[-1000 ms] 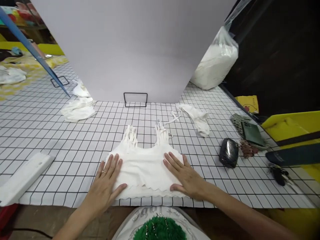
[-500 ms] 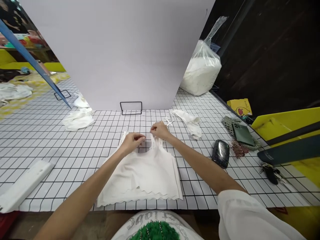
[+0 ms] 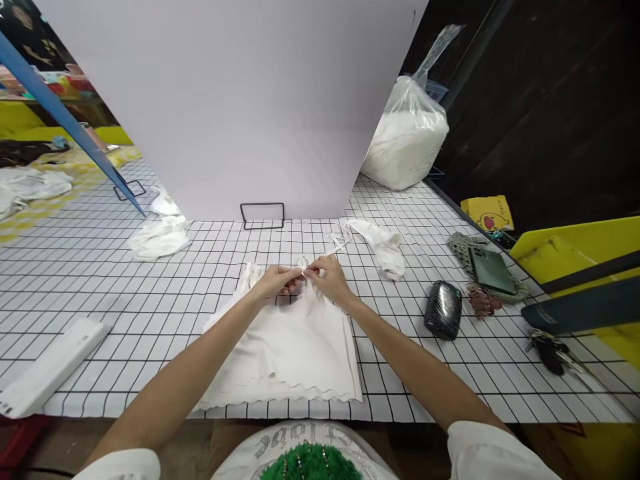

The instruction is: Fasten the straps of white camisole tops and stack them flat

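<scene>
A white crop top (image 3: pixel 285 347) with a scalloped hem lies flat on the black-and-white grid cloth (image 3: pixel 100 280) in front of me. Both my hands meet at its right shoulder straps. My left hand (image 3: pixel 277 280) pinches the thin white straps from the left. My right hand (image 3: pixel 327 279) pinches the same bundle of straps from the right. The top's left straps (image 3: pixel 250 272) lie loose on the cloth beside my left hand.
A grey backdrop board (image 3: pixel 240 100) stands behind on wire stands (image 3: pixel 262 215). Other white garments (image 3: pixel 159 237) (image 3: pixel 383 243) lie left and right. A plastic bag of white fabric (image 3: pixel 407 137), a black case (image 3: pixel 443 308), a phone (image 3: pixel 493 270), keys (image 3: pixel 550 350) and a white bar (image 3: pixel 50 363) lie about.
My hands left the body of the top, where they lay flat, and moved up to the straps. They have now come together, pinching the right straps.
</scene>
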`<state>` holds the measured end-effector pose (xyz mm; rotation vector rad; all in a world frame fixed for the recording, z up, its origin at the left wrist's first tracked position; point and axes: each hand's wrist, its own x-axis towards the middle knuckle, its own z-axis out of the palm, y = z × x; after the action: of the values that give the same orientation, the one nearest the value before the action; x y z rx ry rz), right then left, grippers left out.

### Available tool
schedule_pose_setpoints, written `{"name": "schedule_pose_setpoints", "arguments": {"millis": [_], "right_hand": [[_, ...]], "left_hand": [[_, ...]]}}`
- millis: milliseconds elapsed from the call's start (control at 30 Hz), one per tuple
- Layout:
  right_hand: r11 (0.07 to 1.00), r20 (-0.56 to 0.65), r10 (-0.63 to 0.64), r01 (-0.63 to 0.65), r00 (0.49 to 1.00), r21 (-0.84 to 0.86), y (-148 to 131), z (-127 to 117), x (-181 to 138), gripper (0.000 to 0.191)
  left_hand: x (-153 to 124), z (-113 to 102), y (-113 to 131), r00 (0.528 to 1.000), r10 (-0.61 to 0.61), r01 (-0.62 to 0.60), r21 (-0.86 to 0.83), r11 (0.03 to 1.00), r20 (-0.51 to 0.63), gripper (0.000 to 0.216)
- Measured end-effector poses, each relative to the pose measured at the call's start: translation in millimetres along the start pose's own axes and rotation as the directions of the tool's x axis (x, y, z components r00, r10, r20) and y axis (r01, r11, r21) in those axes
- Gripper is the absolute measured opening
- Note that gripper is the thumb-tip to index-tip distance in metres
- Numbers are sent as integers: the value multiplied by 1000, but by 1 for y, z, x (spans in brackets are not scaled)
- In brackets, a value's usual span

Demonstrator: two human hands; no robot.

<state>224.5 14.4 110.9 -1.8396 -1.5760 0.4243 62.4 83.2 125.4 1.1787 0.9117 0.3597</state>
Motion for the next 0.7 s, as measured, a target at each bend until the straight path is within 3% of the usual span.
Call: {"name": "schedule_pose_setpoints", "arguments": {"millis": [100, 267, 367, 700], "right_hand": [[994, -78, -63, 69, 995, 83, 2, -4, -9, 18], [985, -174, -167, 171, 971, 8, 2, -8, -21, 17], [973, -171, -228, 228, 959, -21, 1, -10, -27, 18], [925, -139, -378, 366, 915, -101, 9, -3, -53, 16]], "left_hand": [[2, 8, -3, 1000, -5, 6, -106, 994, 10, 48], [5, 22, -8, 1000, -16, 20, -253, 967, 18, 48], [7, 27, -6, 1000, -5, 9, -332, 943, 14, 44], [8, 18, 36, 993, 105, -120, -477, 871, -59, 13]]}}
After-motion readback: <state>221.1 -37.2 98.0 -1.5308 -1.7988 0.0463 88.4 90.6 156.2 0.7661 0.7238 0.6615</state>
